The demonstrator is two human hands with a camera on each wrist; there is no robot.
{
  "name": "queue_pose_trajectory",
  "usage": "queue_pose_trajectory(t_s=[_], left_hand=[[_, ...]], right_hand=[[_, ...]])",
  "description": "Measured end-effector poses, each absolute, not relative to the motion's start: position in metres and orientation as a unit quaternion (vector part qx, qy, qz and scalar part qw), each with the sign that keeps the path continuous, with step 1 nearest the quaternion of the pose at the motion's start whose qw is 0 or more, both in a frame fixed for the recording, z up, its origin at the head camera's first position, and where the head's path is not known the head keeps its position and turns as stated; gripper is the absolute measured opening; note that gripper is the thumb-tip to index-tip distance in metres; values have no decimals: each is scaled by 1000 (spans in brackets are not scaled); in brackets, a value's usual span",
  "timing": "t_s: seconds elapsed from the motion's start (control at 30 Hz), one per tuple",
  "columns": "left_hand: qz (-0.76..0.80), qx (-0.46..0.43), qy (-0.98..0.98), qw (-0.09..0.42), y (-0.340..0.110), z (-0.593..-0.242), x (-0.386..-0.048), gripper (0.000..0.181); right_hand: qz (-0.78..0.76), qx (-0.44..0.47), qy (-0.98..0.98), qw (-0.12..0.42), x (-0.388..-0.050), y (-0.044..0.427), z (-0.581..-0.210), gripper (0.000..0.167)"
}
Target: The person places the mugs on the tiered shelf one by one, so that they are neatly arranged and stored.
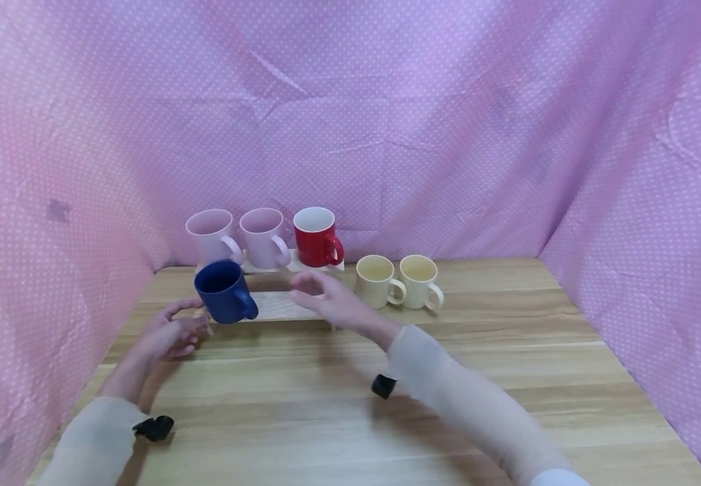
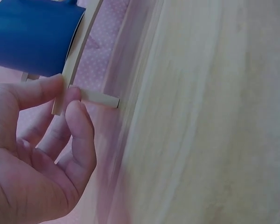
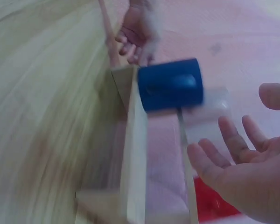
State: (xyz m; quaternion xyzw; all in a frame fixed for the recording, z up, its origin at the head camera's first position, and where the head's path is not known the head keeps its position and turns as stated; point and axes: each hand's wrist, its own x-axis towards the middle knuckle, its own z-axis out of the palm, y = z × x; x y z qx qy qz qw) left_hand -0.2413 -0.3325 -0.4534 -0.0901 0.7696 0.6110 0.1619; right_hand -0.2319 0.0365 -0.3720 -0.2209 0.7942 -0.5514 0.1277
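Observation:
A two-tier wooden rack (image 1: 283, 308) stands towards the back of the table. On the left end of its lower tier sits a dark blue mug (image 1: 222, 300), handle to the right. My left hand (image 1: 171, 335) is at that end, just beside the mug; in the left wrist view its fingertips pinch the end of the board (image 2: 78, 46). My right hand (image 1: 334, 302) hovers in front of the rack's right part, holding nothing, fingers spread and loosely bent. Above it, on the upper tier, are two pale pink mugs (image 1: 207, 237) and a red mug (image 1: 312, 244).
Two cream mugs (image 1: 374, 287) stand on the wooden table (image 1: 301, 405) right of the rack, close to my right forearm. Pink dotted cloth (image 1: 350, 148) hangs behind and along both sides. A black strap end (image 1: 383, 386) dangles from my right sleeve.

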Motion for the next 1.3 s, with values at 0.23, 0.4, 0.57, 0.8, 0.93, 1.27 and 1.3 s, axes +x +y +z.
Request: queue_pose_trajectory(t_s=[0.23, 0.4, 0.57, 0.8, 0.93, 1.27, 1.3], left_hand=[[605, -109, 776, 141, -325, -452, -238, 57], [627, -115, 759, 130, -322, -447, -239, 51], [638, -110, 752, 125, -324, -445, -237, 36], [633, -112, 754, 135, -325, -451, -236, 42], [634, -111, 753, 137, -323, -455, -236, 43], [643, -119, 745, 132, -324, -455, -233, 40], [642, -119, 746, 133, -325, -456, -232, 41]], right_hand=[[-582, -192, 788, 53, -223, 117, -379, 32], [-612, -177, 771, -7, -231, 170, -389, 35], [-609, -129, 781, -44, -234, 212, -400, 40], [-615, -51, 787, -16, -232, 248, -426, 58], [-628, -44, 777, 17, -234, 258, -437, 66], [-647, -22, 759, 74, -242, 258, -456, 61], [-649, -20, 756, 81, -242, 258, -458, 61]])
